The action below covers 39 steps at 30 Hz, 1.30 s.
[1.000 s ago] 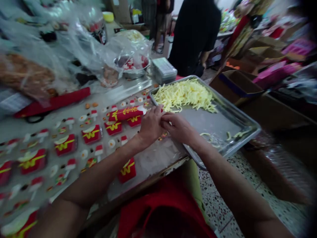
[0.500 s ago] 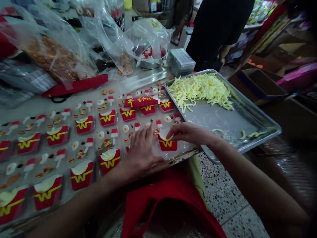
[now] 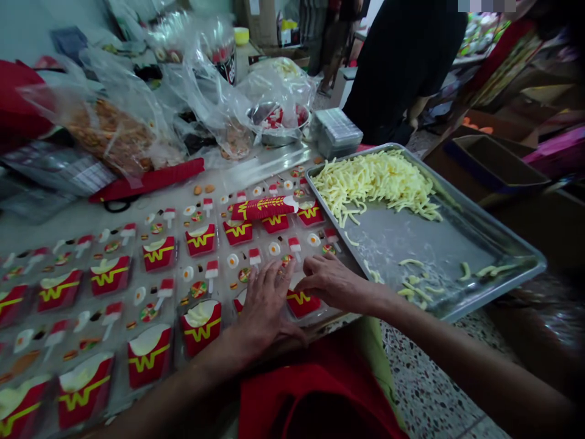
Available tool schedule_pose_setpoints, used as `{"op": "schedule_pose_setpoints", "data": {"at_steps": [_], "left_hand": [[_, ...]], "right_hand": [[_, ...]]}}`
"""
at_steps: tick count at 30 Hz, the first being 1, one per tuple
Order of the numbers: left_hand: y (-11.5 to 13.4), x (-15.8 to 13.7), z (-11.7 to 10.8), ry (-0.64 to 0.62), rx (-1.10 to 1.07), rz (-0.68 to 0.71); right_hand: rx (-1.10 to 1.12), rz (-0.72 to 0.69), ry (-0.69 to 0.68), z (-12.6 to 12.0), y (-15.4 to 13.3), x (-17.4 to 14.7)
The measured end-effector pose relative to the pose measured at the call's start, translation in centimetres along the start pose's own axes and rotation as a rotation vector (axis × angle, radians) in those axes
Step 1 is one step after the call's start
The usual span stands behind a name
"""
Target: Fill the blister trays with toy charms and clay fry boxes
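My left hand (image 3: pixel 267 299) lies palm down with its fingers stretched out, over the clear plastic packs at the table's front edge. Bent and drawn together, the fingers of my right hand (image 3: pixel 336 281) touch the top of a red fries carton (image 3: pixel 304 303) with a yellow W. What they pinch, if anything, is hidden. Rows of similar cartons (image 3: pixel 201 241) sit in the packs, with small toy-like eggs (image 3: pixel 274 249) and red-and-white pieces (image 3: pixel 295 245) above them. To the right, a metal tray (image 3: pixel 388 244) holds a heap of pale yellow fry-shaped strips (image 3: pixel 379 180).
A stack of red carton pieces (image 3: pixel 265 207) lies across the packs. Clear bags (image 3: pixel 114 131), a metal bowl (image 3: pixel 278 131) and stacked clear plastic boxes (image 3: pixel 336 131) stand behind. A person in dark clothes (image 3: pixel 397 67) is beyond the tray; open cardboard boxes (image 3: pixel 496 161) are at right.
The view has shifted slightly. My right hand's fingers have curled closer together over the carton's top. More loose strips show near the tray's front edge. My left hand stays in place.
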<state>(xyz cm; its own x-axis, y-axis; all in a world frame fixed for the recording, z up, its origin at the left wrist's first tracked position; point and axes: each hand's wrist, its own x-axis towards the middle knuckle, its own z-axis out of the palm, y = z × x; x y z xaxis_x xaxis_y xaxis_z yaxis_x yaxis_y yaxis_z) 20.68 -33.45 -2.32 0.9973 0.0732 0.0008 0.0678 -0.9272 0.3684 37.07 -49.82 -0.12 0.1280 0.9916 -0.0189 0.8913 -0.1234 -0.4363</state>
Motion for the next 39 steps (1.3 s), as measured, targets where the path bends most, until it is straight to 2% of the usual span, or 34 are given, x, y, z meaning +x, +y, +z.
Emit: {"op": "schedule_pose_setpoints", "data": {"at_steps": [3,6,7,9,11,13,17,22,25,28,30,32,34,36,39], "left_hand": [[-2.2,3.3,-3.2,0.114,-0.035,0.055],[-5.7,9.8,-6.4,0.307,0.066,0.006],[-7.0,12.3,-7.1,0.304,0.094,0.012],[-9.3,17.0,-7.5,0.204,0.116,0.066],[-10.7,20.5,-6.9,0.077,0.080,0.181],[-11.3,22.4,-6.1,-0.004,0.014,0.285],[-11.3,22.6,-5.2,-0.003,-0.061,0.297],[-10.2,20.7,-6.1,0.029,-0.037,0.260],[-7.5,19.4,-6.1,0.051,0.036,0.298],[-4.1,18.5,-5.2,0.054,0.054,0.362],[-2.7,18.3,-4.7,0.088,0.082,0.296],[-2.2,18.5,-4.5,0.142,0.091,0.179],[-2.2,18.8,-4.7,0.183,0.052,0.104],[-2.1,19.0,-5.1,0.217,0.003,0.092],[-1.2,18.8,-5.9,0.275,-0.035,0.155]], "right_hand": [[0.230,0.136,0.200,-2.5,2.6,2.0],[0.196,0.403,0.411,-5.0,5.5,6.7],[0.128,0.474,0.432,-5.5,6.2,8.5],[0.041,0.567,0.380,-5.9,7.2,11.9],[0.086,0.625,0.273,-5.7,7.5,14.2],[0.187,0.653,0.231,-5.1,7.4,15.3],[0.259,0.674,0.303,-4.6,7.1,14.5],[0.042,0.652,0.454,-5.2,5.6,9.8],[-0.134,0.582,0.543,-4.7,3.8,7.0],[-0.077,0.433,0.499,-4.3,3.5,4.7],[0.014,0.470,0.472,-4.8,5.1,3.0],[0.009,0.677,0.519,-5.7,8.2,1.3],[-0.110,0.875,0.560,-6.4,11.5,-0.2],[-0.200,0.923,0.507,-6.6,14.1,-0.8],[-0.241,0.861,0.387,-6.0,15.7,-0.6]]}}
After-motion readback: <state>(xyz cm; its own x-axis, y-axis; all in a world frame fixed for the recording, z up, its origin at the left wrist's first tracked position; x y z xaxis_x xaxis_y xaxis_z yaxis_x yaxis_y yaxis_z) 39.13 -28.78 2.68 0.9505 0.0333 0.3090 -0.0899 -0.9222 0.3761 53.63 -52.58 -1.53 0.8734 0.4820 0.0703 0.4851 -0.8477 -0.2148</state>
